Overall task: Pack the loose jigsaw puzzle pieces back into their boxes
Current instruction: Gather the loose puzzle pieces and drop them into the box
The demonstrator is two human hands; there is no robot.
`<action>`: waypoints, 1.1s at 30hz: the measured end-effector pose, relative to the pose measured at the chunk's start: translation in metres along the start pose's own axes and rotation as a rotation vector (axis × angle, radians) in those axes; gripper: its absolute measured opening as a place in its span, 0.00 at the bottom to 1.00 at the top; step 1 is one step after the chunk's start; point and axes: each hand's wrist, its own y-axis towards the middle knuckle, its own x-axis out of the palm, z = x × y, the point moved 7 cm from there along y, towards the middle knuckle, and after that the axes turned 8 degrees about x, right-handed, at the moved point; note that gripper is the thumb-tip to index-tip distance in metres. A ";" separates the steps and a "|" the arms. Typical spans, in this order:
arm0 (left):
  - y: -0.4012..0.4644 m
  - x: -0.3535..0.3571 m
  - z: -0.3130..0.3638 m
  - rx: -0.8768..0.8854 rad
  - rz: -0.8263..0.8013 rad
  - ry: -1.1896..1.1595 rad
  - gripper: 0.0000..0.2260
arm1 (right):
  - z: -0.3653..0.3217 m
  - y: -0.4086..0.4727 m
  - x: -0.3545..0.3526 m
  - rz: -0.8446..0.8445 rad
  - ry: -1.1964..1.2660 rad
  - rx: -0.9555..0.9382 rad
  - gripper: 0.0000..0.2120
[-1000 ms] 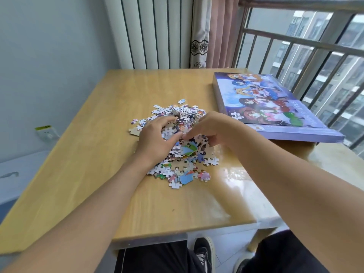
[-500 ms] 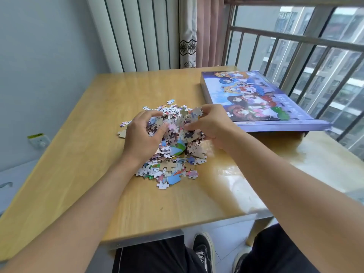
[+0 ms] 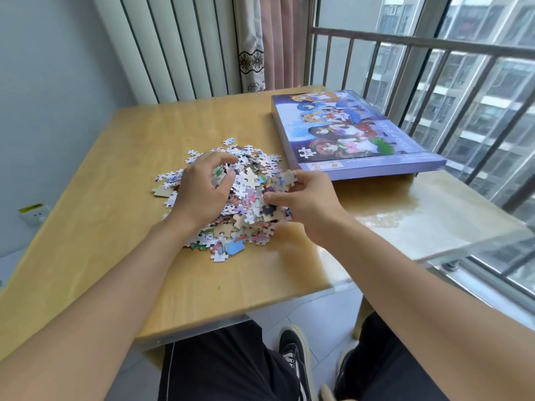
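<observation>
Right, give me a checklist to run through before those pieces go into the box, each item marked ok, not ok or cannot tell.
1. Purple illustrated puzzle box open to receive pieces: not ok, it lies flat and looks closed.
2. Right hand holding pieces: ok, its fingers pinch a small clump of joined pieces.
3. Left hand gripping pieces: cannot tell, its fingers curl over the heap of loose jigsaw pieces.
4. Box within reach: ok, it lies just beyond the right hand.
5. Pieces all on the wooden table: ok, none seen on the floor.
</observation>
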 end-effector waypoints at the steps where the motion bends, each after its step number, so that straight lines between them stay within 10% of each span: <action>1: 0.001 0.004 0.003 0.009 -0.019 -0.008 0.10 | 0.003 -0.002 -0.004 0.003 0.012 0.010 0.11; 14: 0.045 0.101 0.071 0.207 -0.420 0.087 0.29 | 0.032 0.004 -0.121 0.206 0.226 0.339 0.26; 19: 0.069 0.108 0.076 0.136 -0.161 0.077 0.06 | 0.025 0.020 -0.143 0.266 0.332 0.381 0.23; 33: 0.100 0.089 0.106 0.201 -0.029 0.089 0.10 | -0.033 0.068 -0.144 0.577 0.616 0.359 0.10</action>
